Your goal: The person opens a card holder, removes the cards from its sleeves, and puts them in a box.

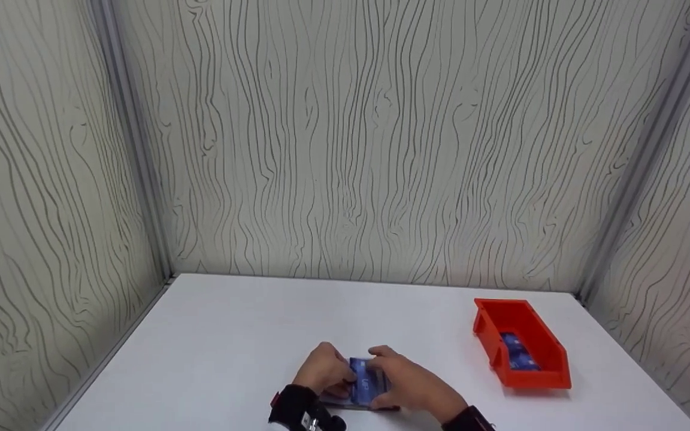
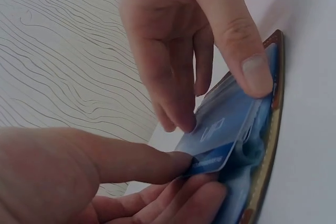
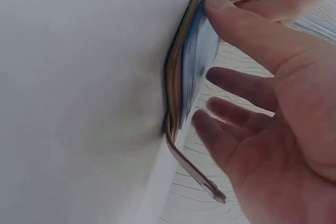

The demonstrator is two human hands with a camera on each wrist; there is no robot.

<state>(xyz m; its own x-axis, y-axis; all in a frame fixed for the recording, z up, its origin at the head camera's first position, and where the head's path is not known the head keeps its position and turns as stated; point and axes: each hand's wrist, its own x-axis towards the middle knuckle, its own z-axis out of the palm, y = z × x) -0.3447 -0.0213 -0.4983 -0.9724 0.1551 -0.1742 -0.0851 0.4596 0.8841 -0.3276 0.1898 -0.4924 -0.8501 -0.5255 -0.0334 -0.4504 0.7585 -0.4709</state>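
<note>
A leather-edged card holder (image 2: pixel 273 145) lies open on the white table, with clear bluish plastic sleeves (image 2: pixel 220 114) inside. My left hand (image 1: pixel 324 371) pinches a blue card (image 2: pixel 212 162) between thumb and fingers at one end of a sleeve. Part of that card sits within the clear plastic. Across the holder spreads my right hand (image 1: pixel 411 383), its thumb (image 2: pixel 257 80) touching the near sleeve edge. Its other fingers reach loosely towards the opposite edge. In the right wrist view several sleeves stand up from the holder, and a strap (image 3: pixel 194 169) sticks out from its end.
An orange-red open bin (image 1: pixel 536 378) stands at the right of the white table (image 1: pixel 249 323), with blue cards (image 1: pixel 518 353) in it. Wood-grain patterned panels (image 1: pixel 345 149) rise behind the table and at both sides.
</note>
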